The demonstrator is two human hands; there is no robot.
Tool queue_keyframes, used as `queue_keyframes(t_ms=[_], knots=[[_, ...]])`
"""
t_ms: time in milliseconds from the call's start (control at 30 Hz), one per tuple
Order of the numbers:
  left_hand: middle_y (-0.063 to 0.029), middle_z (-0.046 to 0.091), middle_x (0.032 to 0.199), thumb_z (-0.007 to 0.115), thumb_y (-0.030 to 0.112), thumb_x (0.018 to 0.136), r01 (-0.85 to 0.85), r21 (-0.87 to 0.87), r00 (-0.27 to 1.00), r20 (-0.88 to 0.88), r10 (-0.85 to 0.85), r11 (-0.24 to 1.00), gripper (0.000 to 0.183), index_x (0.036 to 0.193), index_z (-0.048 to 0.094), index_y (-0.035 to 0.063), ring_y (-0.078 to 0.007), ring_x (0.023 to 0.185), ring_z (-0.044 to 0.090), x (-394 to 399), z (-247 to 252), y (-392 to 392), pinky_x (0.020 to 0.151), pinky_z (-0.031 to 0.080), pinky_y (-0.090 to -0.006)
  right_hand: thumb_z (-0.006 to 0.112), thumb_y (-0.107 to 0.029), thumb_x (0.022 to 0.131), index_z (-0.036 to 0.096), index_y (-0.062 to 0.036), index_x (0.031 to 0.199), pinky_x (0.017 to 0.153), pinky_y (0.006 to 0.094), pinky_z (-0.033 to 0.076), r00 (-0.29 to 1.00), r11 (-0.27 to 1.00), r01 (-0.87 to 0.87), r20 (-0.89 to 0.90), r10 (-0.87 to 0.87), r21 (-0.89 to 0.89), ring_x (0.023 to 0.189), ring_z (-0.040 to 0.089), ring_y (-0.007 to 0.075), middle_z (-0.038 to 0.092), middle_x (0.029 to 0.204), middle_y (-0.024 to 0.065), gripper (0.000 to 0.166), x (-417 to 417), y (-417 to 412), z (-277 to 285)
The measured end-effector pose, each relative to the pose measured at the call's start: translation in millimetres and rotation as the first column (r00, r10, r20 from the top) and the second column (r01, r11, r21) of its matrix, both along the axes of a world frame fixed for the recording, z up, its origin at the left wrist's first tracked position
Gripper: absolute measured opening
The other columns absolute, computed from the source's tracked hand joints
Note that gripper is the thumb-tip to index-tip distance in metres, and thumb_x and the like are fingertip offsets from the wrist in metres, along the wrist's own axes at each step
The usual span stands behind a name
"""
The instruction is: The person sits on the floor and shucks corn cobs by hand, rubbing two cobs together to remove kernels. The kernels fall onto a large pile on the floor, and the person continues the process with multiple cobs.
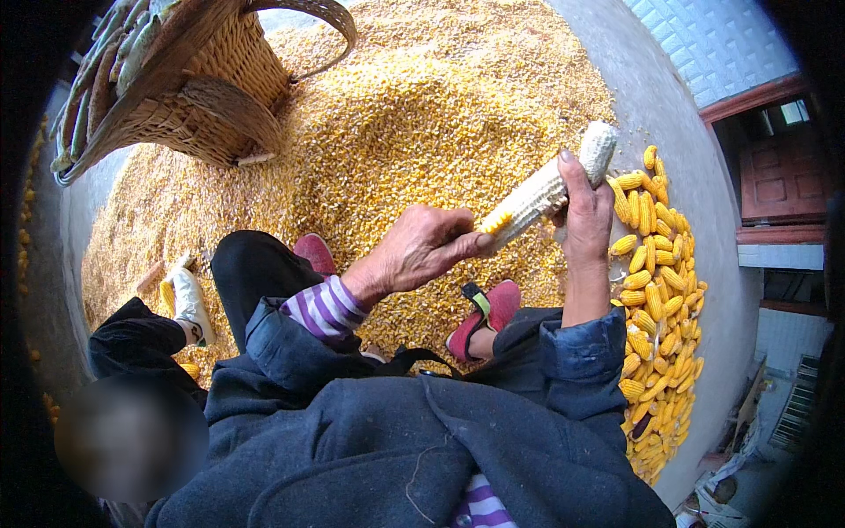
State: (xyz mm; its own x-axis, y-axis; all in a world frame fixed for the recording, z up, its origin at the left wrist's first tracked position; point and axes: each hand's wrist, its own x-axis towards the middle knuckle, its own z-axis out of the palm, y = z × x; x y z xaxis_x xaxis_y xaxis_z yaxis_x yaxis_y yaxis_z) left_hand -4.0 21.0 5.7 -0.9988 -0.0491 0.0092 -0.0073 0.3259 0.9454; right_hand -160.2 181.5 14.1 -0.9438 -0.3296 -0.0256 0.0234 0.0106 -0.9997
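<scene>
My left hand grips the lower end of a mostly stripped corn cob, its thumb against a small patch of yellow kernels left near that end. My right hand holds the cob's upper part. Under the right thumb is also what looks like a second bare cob, tilted at a steeper angle. Both hands are above a wide heap of loose corn kernels. The right palm and most of its fingers are hidden from view.
A woven basket filled with bare cobs stands at the upper left. Unshelled ears of corn are piled to the right. My red shoes rest among the kernels. Another person's leg and shoe are close on the left.
</scene>
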Motion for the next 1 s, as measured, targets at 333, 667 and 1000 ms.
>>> queue_keyframes(t_ms=[333,667,1000], knots=[[-0.0015,0.051,0.061,0.051,0.04,0.095,-0.145,0.244,0.989,0.018,0.145,0.959,0.042,0.084,0.06,-0.0004,-0.0092,0.059,0.047,0.2,-9.4,7.1,0.052,0.037,-0.0272,0.069,-0.03,0.083,0.062,-0.0063,0.084,0.061,0.0247,0.04,0.994,0.988,0.04,0.11,-0.024,-0.148,0.065,0.048,0.0064,0.054,0.073,-0.0044,0.025,8.1,-12.9,-6.3],[0.0022,0.054,0.071,0.057,0.044,0.088,-0.256,0.602,0.966,0.186,0.18,0.756,0.04,0.086,0.061,0.0039,-0.004,0.058,0.047,-3.1,-11.5,-2.1,0.048,0.036,-0.0209,0.066,-0.03,0.086,0.06,-0.0105,0.087,0.056,0.0232,0.043,0.972,0.974,0.013,0.231,0.04,-0.225,0.066,0.055,0.0072,0.058,0.076,-0.003,0.021,19.3,-23.2,-7.7],[-0.0046,0.054,0.062,0.053,0.038,0.093,-0.209,0.071,0.977,0.051,0.205,0.975,0.04,0.089,0.062,-0.0007,-0.0125,0.058,0.051,-4.8,-2.2,6.5,0.051,0.04,-0.0308,0.068,-0.034,0.085,0.062,-0.0033,0.082,0.059,0.0246,0.039,1.0,1.0,0.0,0.016,0.0,-0.014,0.064,0.047,0.0065,0.056,0.073,-0.0023,0.031,19.7,-16.3,-5.2]])
